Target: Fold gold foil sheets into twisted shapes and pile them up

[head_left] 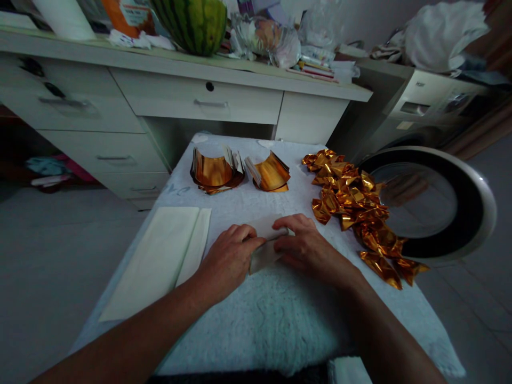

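A small pale paper sheet (264,256) lies on the cloth-covered table (256,325), between my two hands. My left hand (232,256) pinches the paper's left side with thumb and forefinger. Across from it, my right hand (300,242) has its fingers curled on the paper's right side, where a fold or roll shows. Beyond the hands stand two curved stacks of gold foil sheets, one at the left (214,170) and one at the right (272,173). A pile of twisted gold foil pieces (348,194) runs down the table's right side.
White folded sheets (156,256) lie left of my left hand. Behind the table is a white desk (172,101) with a watermelon (192,24) and plastic bags (268,40) on it. An open washing machine door (476,205) borders the right side.
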